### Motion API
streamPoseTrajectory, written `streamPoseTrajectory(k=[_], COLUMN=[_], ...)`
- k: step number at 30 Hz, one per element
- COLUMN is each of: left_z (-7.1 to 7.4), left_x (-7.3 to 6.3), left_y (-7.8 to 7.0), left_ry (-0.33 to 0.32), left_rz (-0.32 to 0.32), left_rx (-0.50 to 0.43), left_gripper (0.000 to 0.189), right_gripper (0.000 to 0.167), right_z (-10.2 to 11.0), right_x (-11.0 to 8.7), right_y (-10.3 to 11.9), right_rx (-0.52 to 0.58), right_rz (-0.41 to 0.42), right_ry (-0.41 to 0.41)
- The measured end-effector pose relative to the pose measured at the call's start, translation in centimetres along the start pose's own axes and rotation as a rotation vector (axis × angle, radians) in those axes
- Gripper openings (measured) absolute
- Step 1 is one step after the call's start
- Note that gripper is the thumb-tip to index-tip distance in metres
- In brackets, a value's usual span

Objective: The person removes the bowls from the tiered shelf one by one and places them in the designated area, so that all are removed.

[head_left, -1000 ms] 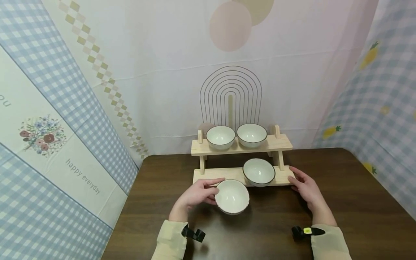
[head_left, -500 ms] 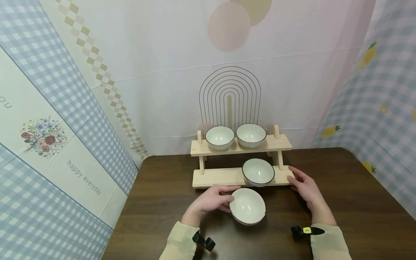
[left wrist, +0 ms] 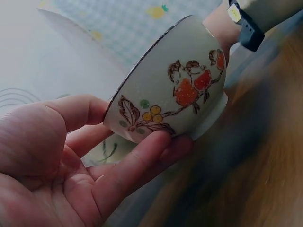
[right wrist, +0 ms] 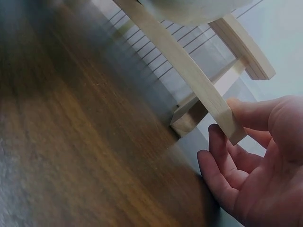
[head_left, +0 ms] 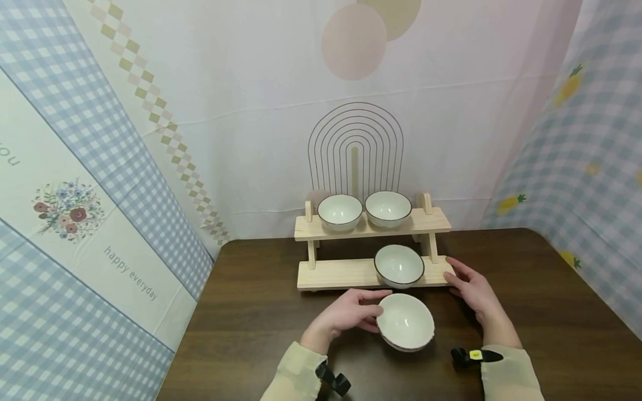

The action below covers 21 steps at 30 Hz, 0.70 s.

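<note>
My left hand [head_left: 348,313] grips a white bowl [head_left: 405,322] in front of the rack, thumb at its rim and fingers against its side. In the left wrist view this bowl [left wrist: 173,87] is tilted and shows a dark rim with painted fruit, leaves and branches. My right hand [head_left: 473,291] pinches the right end of the wooden two-tier rack's lower board [head_left: 341,273]. From the right wrist, the thumb lies on one face of that board [right wrist: 208,92], fingers on the other. A dark-rimmed bowl [head_left: 399,265] sits on the lower board, right of its middle.
Two more dark-rimmed bowls, a left one [head_left: 340,212] and a right one [head_left: 388,208], stand side by side on the upper board [head_left: 321,227]. The rack stands on a dark wooden table [head_left: 251,312], near its back edge. Patterned cloths [head_left: 261,139] hang behind and at both sides.
My left hand has carried the bowl to the right and slightly nearer, from left of the lower-board bowl to just in front of it. My right hand has stayed on the board's end.
</note>
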<state>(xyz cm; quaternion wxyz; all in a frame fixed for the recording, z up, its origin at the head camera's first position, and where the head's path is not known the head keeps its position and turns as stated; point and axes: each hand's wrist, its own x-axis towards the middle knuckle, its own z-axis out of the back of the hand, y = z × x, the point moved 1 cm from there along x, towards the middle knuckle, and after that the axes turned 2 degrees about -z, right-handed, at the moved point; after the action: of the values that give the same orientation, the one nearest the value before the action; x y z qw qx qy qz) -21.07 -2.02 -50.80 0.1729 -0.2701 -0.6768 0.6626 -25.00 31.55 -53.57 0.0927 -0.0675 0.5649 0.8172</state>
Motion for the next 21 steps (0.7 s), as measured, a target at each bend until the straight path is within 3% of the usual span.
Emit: streamPoseTrajectory(k=[8, 21], left_z=[-1.8, -3.8], left_x=[1.2, 2.5], left_y=[0.8, 1.4], left_ry=[0.014, -0.053], left_rz=[0.004, 0.014], left_rx=[-0.001, -0.031], left_gripper=[0.046, 0.044], right_gripper=[0.068, 0.068], right_z=[-0.2, -0.1], right_x=[0.0, 0.4], right_y=[-0.1, -0.3], right_rx=[0.004, 0.021], right_rz=[0.001, -0.005], right_ry=[0.010, 0.018])
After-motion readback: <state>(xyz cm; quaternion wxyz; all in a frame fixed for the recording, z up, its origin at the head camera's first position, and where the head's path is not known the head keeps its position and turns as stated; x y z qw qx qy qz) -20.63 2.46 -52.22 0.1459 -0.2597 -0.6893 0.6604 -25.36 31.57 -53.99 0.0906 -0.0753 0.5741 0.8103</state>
